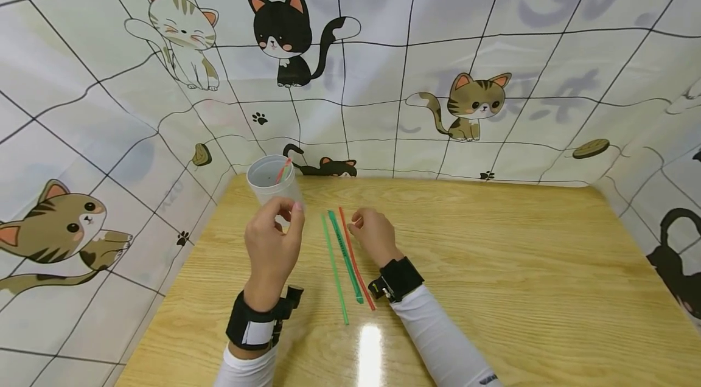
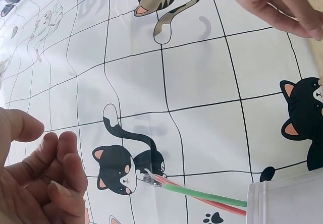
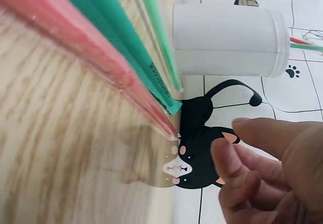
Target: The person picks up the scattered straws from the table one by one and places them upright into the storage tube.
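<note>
My left hand [image 1: 274,241] is raised in front of a white plastic cup [image 1: 266,183], with thumb and fingertips apart and nothing between them. Inside the cup lean a red straw and a green straw [image 2: 202,193]. Three straws lie side by side on the table: a thin green straw [image 1: 335,271], a wider teal straw [image 3: 116,37] with small print on it, and a red straw [image 3: 75,30]. Just right of the red straw is my right hand [image 1: 375,232], its fingers loosely bent and holding nothing.
The wooden table [image 1: 493,265] stretches out to the right. A white grid-patterned sheet [image 1: 378,70] with printed cats stands as a wall behind and along both sides. The cup is close to the table's back left corner.
</note>
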The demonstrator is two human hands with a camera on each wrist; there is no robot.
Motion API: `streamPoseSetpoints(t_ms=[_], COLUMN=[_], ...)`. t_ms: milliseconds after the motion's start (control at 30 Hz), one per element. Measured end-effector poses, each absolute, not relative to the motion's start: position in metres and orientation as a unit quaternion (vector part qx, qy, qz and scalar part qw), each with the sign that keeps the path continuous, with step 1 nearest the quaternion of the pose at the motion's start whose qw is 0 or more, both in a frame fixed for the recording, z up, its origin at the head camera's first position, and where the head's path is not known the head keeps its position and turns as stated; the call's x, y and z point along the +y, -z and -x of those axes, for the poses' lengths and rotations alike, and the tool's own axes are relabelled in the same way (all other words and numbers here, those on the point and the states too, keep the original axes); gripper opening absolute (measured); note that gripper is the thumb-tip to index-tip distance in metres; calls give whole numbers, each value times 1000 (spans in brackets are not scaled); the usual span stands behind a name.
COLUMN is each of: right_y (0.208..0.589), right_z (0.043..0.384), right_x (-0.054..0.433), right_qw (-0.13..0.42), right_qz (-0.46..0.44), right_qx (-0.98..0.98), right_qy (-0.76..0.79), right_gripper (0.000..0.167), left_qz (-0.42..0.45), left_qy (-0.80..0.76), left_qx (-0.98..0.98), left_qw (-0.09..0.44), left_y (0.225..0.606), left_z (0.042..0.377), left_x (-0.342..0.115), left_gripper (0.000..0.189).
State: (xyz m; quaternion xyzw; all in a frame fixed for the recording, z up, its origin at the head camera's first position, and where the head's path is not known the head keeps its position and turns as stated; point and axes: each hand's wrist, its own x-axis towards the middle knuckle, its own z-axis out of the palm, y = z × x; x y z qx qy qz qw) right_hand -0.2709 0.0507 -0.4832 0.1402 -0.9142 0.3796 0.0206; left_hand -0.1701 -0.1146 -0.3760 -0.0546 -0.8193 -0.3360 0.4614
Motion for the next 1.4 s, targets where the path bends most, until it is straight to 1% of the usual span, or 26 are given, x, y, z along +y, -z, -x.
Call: streamPoseSetpoints(t_ms=[133, 300, 500, 600, 733, 900, 1167, 1400], right_y=[487, 494, 501, 503, 504, 503, 501, 501], right_z=[267, 262, 258, 256, 254, 252, 250, 249], right_x=[48, 45, 40, 38, 37, 35, 31, 26], right_qw=[-15, -31, -37, -44, -54, -50, -54, -61], right_qz=[-134, -133, -124, -120, -113, -110, -102, -93], right_qx=[-922, -933, -943, -945, -950, -953, -956, -956], right_qy=[-362, -334, -307, -300, -287, -279, -270, -270], right_gripper=[13, 12, 34, 41, 40, 37, 48, 41], left_qz=[56, 54, 58, 63, 69, 73, 74, 78], left_qy=[337, 337, 339, 340, 344, 347, 350, 347], left_qx=[-822, -823, -822, -822, -821, -821, -821, -822], left_qw=[455, 453, 454, 453, 451, 448, 444, 444], left_y=[377, 380, 381, 380, 380, 380, 377, 377], left_z=[168, 163, 160, 158, 156, 155, 152, 150], left_x=[-116, -118, -121, -123, -125, -128, -132, -136], left_gripper=[11, 11, 11, 11, 10, 10, 11, 11])
